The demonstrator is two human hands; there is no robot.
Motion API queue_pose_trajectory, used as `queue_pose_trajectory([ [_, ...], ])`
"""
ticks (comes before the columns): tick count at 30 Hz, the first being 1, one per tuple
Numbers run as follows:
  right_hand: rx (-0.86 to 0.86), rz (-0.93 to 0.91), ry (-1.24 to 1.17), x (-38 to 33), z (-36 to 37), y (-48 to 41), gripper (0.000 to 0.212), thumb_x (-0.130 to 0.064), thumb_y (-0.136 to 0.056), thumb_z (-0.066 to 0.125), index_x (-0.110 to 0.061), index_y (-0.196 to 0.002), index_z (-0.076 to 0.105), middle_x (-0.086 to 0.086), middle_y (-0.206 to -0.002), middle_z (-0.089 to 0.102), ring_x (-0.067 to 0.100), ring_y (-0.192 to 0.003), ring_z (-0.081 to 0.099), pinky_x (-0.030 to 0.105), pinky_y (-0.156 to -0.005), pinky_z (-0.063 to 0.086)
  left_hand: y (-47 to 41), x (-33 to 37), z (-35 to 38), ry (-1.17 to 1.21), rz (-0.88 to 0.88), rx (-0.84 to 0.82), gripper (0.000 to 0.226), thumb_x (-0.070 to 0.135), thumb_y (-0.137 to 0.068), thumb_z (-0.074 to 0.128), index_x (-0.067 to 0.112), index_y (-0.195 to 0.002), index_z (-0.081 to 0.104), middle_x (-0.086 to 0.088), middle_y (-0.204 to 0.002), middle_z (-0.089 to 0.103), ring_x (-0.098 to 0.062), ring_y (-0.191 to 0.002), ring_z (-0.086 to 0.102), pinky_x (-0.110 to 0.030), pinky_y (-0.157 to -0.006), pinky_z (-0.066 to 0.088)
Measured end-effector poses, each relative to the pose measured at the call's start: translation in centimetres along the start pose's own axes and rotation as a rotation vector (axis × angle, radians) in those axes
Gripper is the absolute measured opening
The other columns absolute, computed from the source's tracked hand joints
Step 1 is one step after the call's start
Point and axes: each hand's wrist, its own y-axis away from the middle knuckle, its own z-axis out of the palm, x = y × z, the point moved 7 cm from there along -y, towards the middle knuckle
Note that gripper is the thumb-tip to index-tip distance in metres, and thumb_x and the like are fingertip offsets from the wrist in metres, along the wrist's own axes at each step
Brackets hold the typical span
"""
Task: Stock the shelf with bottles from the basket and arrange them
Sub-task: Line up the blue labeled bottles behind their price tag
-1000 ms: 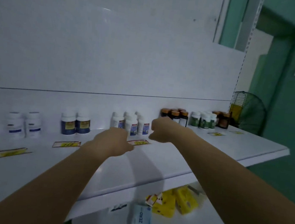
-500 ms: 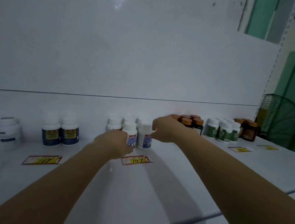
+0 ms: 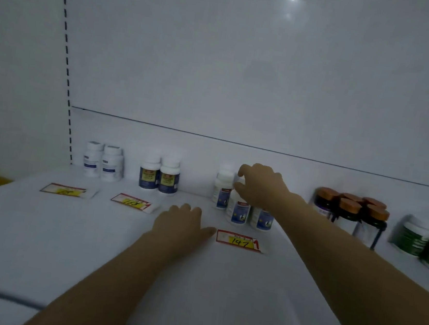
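Three white bottles with blue labels (image 3: 237, 211) stand close together at the back of the white shelf (image 3: 63, 238). My right hand (image 3: 259, 186) reaches over them from the right. Its fingers and thumb curl round the top of the front bottle, and the cap is hidden under the palm. My left hand (image 3: 181, 223) lies flat on the shelf, holding nothing, just left of the red and yellow price tag marked 147 (image 3: 238, 241). No basket is in view.
Along the back wall stand two white bottles (image 3: 102, 160), two bottles with dark blue labels (image 3: 159, 175), several amber bottles with orange caps (image 3: 350, 211) and green-labelled bottles (image 3: 420, 236). Two more price tags (image 3: 131, 202) lie on the shelf to the left.
The view has moved closer and to the left. My left hand has dropped from the bottles onto the shelf surface. My right hand has moved from the side to over the tops of the white bottles.
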Motion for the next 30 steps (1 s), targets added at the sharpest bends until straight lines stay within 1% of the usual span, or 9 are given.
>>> queue_pose_trajectory([
  [3, 0.009, -0.018, 0.019, -0.5, 1.4, -0.1, 0.04, -0.04, -0.098, 0.039, -0.016, -0.13, 0.046, 0.01, -0.125, 0.049, 0.03, -0.114, 0.048, 0.041, -0.098, 0.034, 0.1, -0.4, 1.0, -0.028, 0.026, -0.014, 0.075, 0.069, -0.09, 0.024, 0.014, -0.14, 0.035, -0.009, -0.145, 0.037, -0.026, -0.132, 0.035, -0.04, -0.107, 0.032],
  [5, 0.036, -0.012, 0.002, -0.4, 1.9, 0.1, 0.039, -0.038, -0.099, 0.039, -0.016, -0.13, 0.044, 0.011, -0.124, 0.047, 0.029, -0.111, 0.049, 0.041, -0.097, 0.033, 0.1, -0.6, 1.6, -0.04, 0.039, -0.054, 0.083, 0.071, -0.088, 0.018, 0.014, -0.148, 0.021, -0.01, -0.156, 0.019, -0.027, -0.143, 0.018, -0.042, -0.116, 0.019],
  [7, 0.066, -0.001, -0.025, -0.1, 2.2, 0.3, 0.036, -0.035, -0.099, 0.038, -0.017, -0.13, 0.042, 0.011, -0.123, 0.046, 0.029, -0.108, 0.05, 0.04, -0.096, 0.034, 0.1, -0.8, 2.0, -0.035, 0.036, -0.097, 0.086, 0.072, -0.087, 0.014, 0.016, -0.152, 0.008, -0.008, -0.159, 0.003, -0.025, -0.146, 0.003, -0.041, -0.119, 0.006],
  [10, 0.085, 0.002, -0.065, -0.1, 2.5, 0.3, 0.034, -0.029, -0.099, 0.039, -0.017, -0.13, 0.042, 0.01, -0.122, 0.046, 0.027, -0.108, 0.052, 0.038, -0.098, 0.032, 0.2, -0.7, 2.3, -0.027, 0.032, -0.121, 0.087, 0.073, -0.086, 0.01, 0.017, -0.152, 0.0, -0.005, -0.159, -0.006, -0.021, -0.147, -0.004, -0.04, -0.119, 0.001],
  [20, 0.043, 0.069, -0.289, 0.2, 2.3, 0.5, 0.034, -0.025, -0.097, 0.045, -0.021, -0.131, 0.047, 0.008, -0.124, 0.047, 0.027, -0.112, 0.047, 0.033, -0.101, 0.028, 0.2, -0.6, 2.3, -0.028, 0.037, -0.126, 0.084, 0.071, -0.088, 0.01, 0.017, -0.152, -0.001, -0.005, -0.16, -0.005, -0.021, -0.147, -0.003, -0.04, -0.119, 0.001],
  [24, 0.051, 0.071, -0.409, 0.4, 0.8, 0.6, 0.033, -0.032, -0.092, 0.055, -0.025, -0.124, 0.055, 0.006, -0.122, 0.056, 0.025, -0.113, 0.052, 0.038, -0.103, 0.037, 0.2, -0.6, 2.4, -0.011, 0.035, -0.12, 0.084, 0.071, -0.088, 0.009, 0.017, -0.152, 0.0, -0.005, -0.16, -0.004, -0.021, -0.147, -0.002, -0.039, -0.119, 0.002],
  [26, 0.077, 0.045, -0.53, 0.6, -0.3, 0.5, 0.032, -0.035, -0.088, 0.062, -0.026, -0.118, 0.059, 0.003, -0.12, 0.06, 0.022, -0.11, 0.056, 0.038, -0.098, 0.044, 0.3, -0.6, 2.2, 0.032, 0.029, -0.099, 0.086, 0.072, -0.087, 0.009, 0.016, -0.152, 0.002, -0.006, -0.16, 0.0, -0.021, -0.147, 0.001, -0.039, -0.119, 0.004],
  [28, 0.1, 0.005, -0.62, 0.5, -1.3, 0.5, 0.032, -0.039, -0.086, 0.064, -0.027, -0.115, 0.062, 0.001, -0.119, 0.061, 0.016, -0.103, 0.057, 0.025, -0.081, 0.048, 0.3, -0.7, 1.6, 0.129, 0.01, -0.049, 0.088, 0.074, -0.086, 0.015, 0.015, -0.152, 0.006, -0.007, -0.159, 0.009, -0.021, -0.146, 0.01, -0.039, -0.118, 0.01],
  [30, 0.123, -0.024, -0.701, 0.4, -2.0, 0.5, 0.032, -0.042, -0.084, 0.065, -0.03, -0.114, 0.063, -0.001, -0.118, 0.061, 0.011, -0.099, 0.056, 0.017, -0.07, 0.043, 0.3, -0.8, 0.6, 0.292, -0.009, 0.022, 0.087, 0.073, -0.086, 0.026, 0.016, -0.151, 0.011, -0.006, -0.157, 0.018, -0.021, -0.143, 0.021, -0.037, -0.115, 0.018],
])
